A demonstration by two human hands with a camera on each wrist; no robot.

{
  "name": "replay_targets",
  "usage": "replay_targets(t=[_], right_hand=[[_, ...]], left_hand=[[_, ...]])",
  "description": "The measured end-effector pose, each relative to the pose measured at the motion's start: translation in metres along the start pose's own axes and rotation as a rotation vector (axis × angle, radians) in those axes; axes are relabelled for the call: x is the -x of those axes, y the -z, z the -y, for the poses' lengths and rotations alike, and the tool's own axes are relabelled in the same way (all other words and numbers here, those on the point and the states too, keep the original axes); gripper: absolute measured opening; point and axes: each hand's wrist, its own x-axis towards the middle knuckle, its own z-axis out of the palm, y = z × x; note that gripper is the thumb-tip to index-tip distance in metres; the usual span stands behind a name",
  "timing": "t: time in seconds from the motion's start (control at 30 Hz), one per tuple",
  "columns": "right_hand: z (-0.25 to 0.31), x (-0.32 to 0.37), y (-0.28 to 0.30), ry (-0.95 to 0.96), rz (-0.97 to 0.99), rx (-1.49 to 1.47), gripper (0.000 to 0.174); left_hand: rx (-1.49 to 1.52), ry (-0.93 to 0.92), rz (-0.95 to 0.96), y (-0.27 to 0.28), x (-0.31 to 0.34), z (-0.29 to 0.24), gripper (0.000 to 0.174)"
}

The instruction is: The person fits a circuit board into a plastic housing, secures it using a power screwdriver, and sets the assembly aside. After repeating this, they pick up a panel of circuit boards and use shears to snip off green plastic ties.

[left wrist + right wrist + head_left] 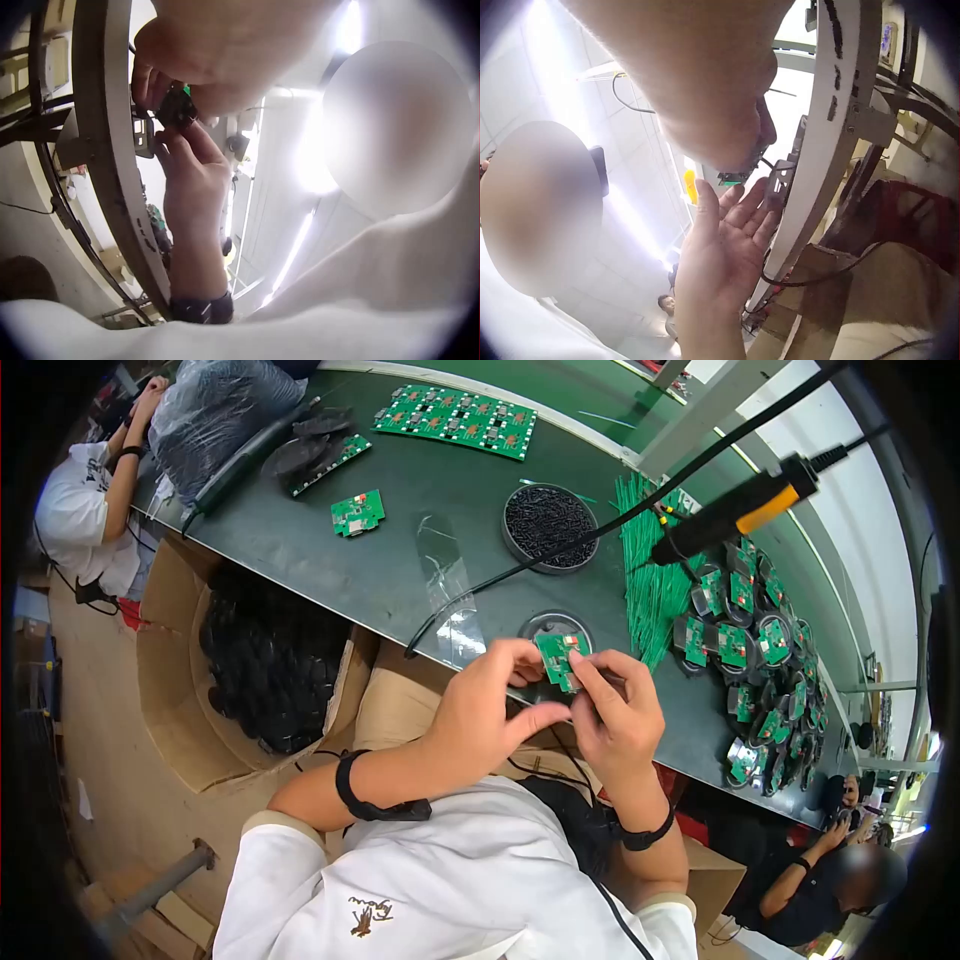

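A small green circuit board [556, 656] is pinched in my right hand [622, 710], thumb on its upper face. My left hand [488, 698] is at the board's left edge, its thumb stretched out below. In the right wrist view, the left hand [727, 259] shows its palm, fingers loosely spread beside the board [735, 181]. The left wrist view has the right hand [196, 176] holding the dark board [177, 109]. Behind the hands is a round dark dish [570, 617], partly covered.
A bowl of black pieces [550, 525], green wires [650, 585] and piled board assemblies [770, 690] lie on the table [300, 550]. A black-and-yellow tool [740, 512] hangs above. One loose board [358, 513] and a board panel [455, 418] lie farther back; boxes stand below.
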Motion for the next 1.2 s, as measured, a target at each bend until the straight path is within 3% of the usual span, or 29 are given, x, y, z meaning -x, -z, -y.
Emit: replay_targets(t=[0.07, 0.17, 0.23, 0.3, 0.33, 0.4, 0.43, 0.5, 0.53, 0.63, 0.9, 1.1, 1.17, 1.2], right_hand=[[0.012, -0.007, 0.007, -0.039, -0.088, -0.208, 0.046], [0.008, -0.008, 0.004, -0.148, -0.101, -0.451, 0.043], [0.013, -0.011, -0.003, -0.396, -0.265, -0.738, 0.041], [0.007, -0.015, 0.004, -0.609, -0.129, -0.889, 0.041], [0.002, -0.017, 0.005, -0.613, -0.130, -0.888, 0.041], [-0.008, -0.019, 0.005, -0.633, -0.141, -0.903, 0.039], [-0.014, -0.019, 0.006, -0.636, -0.141, -0.903, 0.039], [-0.022, -0.017, 0.006, -0.705, -0.060, -0.787, 0.037], [-0.019, -0.019, 0.007, -0.725, -0.037, -0.747, 0.035], [-0.020, -0.015, 0.006, -0.755, 0.071, -0.738, 0.034], [-0.013, -0.003, 0.012, -0.870, 0.044, -0.810, 0.028], [-0.014, -0.007, 0.015, -0.718, 0.118, -0.579, 0.034], [-0.006, -0.017, 0.027, -0.570, 0.265, -0.175, 0.042], [-0.007, -0.016, 0.028, -0.569, 0.264, -0.174, 0.042]], left_hand=[[0.673, 0.277, -0.112, -0.005, -0.004, -0.003, 0.034], [0.668, 0.330, -0.060, 0.010, -0.013, 0.005, 0.033], [0.725, 0.380, -0.031, 0.014, -0.015, 0.001, 0.031], [0.607, 0.444, 0.128, 0.019, -0.017, -0.002, 0.044], [0.609, 0.446, 0.131, 0.021, -0.016, -0.001, 0.044], [-0.186, -0.091, -0.001, 0.023, -0.015, 0.001, 0.070], [-0.185, -0.090, 0.001, 0.020, -0.014, 0.002, 0.070], [-0.198, -0.107, -0.007, 0.011, -0.006, 0.005, 0.091], [-0.182, -0.099, 0.008, 0.010, -0.006, 0.006, 0.093], [-0.125, -0.089, 0.017, 0.008, -0.007, 0.008, 0.091], [-0.172, -0.088, 0.175, 0.016, -0.009, 0.002, 0.078], [-0.222, -0.144, 0.233, 0.019, -0.014, -0.001, 0.072], [-0.242, -0.150, 0.247, 0.016, -0.015, 0.001, 0.070], [-0.255, -0.210, 0.233, 0.013, -0.015, 0.008, 0.069]])
